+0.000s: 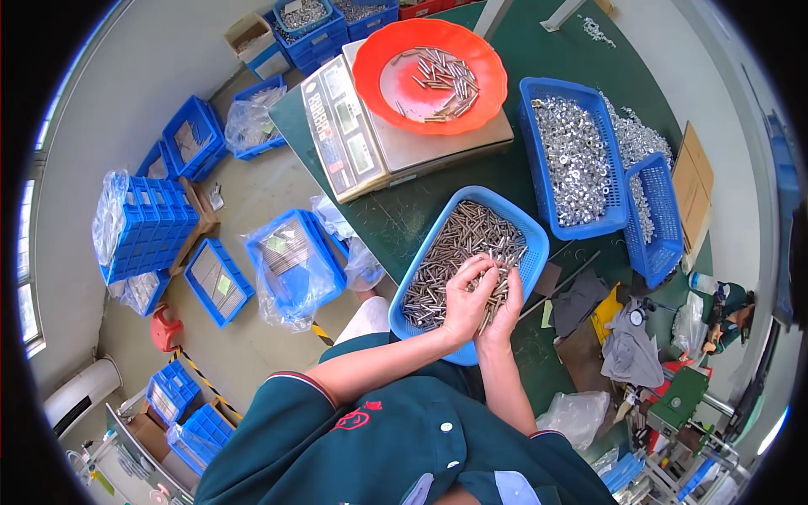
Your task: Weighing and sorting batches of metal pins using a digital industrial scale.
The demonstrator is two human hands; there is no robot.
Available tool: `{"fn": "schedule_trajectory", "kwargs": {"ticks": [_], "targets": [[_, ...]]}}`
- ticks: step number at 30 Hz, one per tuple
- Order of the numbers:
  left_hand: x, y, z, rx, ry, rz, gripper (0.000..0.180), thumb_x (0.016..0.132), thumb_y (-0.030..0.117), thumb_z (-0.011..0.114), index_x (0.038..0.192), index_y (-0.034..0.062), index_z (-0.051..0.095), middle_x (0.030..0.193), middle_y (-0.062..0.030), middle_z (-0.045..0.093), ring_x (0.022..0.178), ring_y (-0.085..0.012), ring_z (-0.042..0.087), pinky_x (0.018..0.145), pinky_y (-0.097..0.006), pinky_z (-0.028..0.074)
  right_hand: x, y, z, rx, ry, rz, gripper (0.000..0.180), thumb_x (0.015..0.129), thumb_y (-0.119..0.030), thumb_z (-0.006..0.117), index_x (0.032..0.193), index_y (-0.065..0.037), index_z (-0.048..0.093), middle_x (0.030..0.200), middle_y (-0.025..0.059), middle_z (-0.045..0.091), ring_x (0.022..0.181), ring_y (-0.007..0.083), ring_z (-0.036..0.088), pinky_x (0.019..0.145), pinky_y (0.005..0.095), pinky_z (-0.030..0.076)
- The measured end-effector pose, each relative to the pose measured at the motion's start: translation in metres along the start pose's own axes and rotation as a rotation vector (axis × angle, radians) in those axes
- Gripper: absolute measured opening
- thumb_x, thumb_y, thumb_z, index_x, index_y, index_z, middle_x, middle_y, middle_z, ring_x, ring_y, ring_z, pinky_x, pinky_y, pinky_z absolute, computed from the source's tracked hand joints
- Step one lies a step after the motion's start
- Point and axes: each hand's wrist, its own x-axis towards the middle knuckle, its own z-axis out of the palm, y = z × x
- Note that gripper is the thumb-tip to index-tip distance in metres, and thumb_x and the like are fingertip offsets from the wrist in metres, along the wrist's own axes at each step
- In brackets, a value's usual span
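In front of me at the table edge is a light blue plastic basket (pixel 534 252) heaped with short metal pins (pixel 454 240). Both hands are together over its near right part. My left hand (pixel 469 301) has its fingers curled in against some pins. Cupped beside it, my right hand (pixel 502 313) has pins lying in its palm and between its fingers. Beyond the basket stands a weighing scale (pixel 358 139), carrying an orange-red scalloped bowl (pixel 374 84). More pins (pixel 450 80) lie loosely in that bowl.
Right of the scale, a blue basket (pixel 621 181) holds small shiny metal parts, with another blue basket (pixel 661 227) leaning beside it and loose parts piled behind. Cloths (pixel 631 349) and a green machine (pixel 680 396) are at right. Blue crates (pixel 151 223) stand on the floor at left.
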Motion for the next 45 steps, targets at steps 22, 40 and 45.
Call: {"fn": "schedule_trajectory", "kwargs": {"ticks": [22, 40, 45], "targets": [[0.132, 0.163, 0.038, -0.336, -0.036, 0.239, 0.017, 0.081, 0.014, 0.06, 0.087, -0.0016, 0.062, 0.075, -0.0025, 0.061, 0.068, -0.0062, 0.054, 0.06, -0.021, 0.043, 0.054, -0.077, 0.205, 0.174, -0.428, -0.134, 0.016, 0.089, -0.018, 0.048, 0.084, -0.006, 0.057, 0.079, 0.0004, 0.058, 0.07, 0.0086, 0.056, 0.064, 0.0237, 0.046], [0.286, 0.142, -0.015, -0.157, 0.18, 0.27, 0.019, 0.082, 0.011, 0.049, 0.09, -0.0011, 0.061, 0.084, -0.0084, 0.061, 0.082, -0.0163, 0.056, 0.077, -0.028, 0.044, 0.181, -0.016, 0.279, -0.234, -0.525, -0.036, 0.018, 0.083, -0.008, 0.051, 0.096, -0.001, 0.061, 0.089, 0.0066, 0.062, 0.081, 0.0143, 0.059, 0.074, 0.0269, 0.047], [0.259, 0.17, -0.006, 0.163, -0.036, 0.145, 0.037, 0.088, 0.024, 0.043, 0.112, -0.001, 0.055, 0.108, -0.0118, 0.057, 0.103, -0.0183, 0.05, 0.09, -0.028, 0.036, 0.164, -0.06, 0.269, -0.499, -0.708, 0.115, 0.023, 0.086, -0.014, 0.05, 0.101, 0.0, 0.06, 0.097, 0.0076, 0.063, 0.087, 0.0142, 0.06, 0.077, 0.0276, 0.047]]}}
